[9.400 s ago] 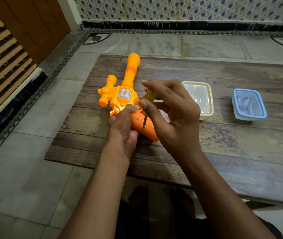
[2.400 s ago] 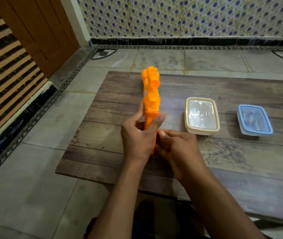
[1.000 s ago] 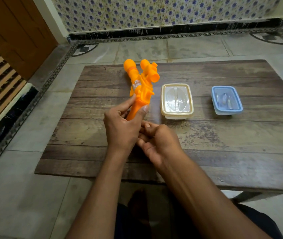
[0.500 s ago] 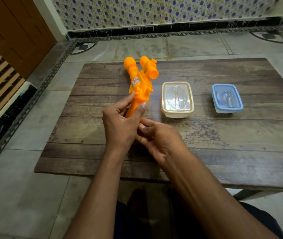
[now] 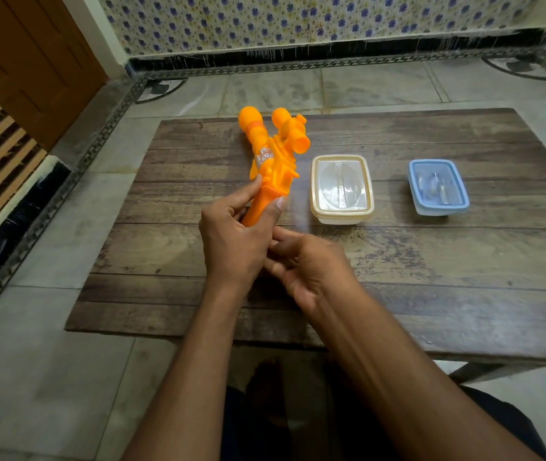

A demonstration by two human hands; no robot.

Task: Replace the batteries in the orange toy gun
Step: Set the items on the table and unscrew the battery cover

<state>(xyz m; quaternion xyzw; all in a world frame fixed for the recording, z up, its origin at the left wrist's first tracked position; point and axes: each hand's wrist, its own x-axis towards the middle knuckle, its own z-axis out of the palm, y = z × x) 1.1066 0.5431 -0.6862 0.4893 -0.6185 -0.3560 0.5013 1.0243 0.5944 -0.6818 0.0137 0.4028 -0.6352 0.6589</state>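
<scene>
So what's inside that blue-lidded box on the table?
Through the clear lid of the blue-rimmed box a few slim pale shapes show, too blurred to name. The lid is on, and glare hides the rest.

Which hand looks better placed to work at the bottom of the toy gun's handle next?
The right hand, probably. The left hand grips the toy gun by its handle, holding it up over the table. The right hand's fingers sit at the handle's lower end; whether they hold anything is hidden.

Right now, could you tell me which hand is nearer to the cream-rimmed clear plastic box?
Right. The right hand lies just in front of the cream-rimmed clear plastic box; the left hand is farther left.
</scene>
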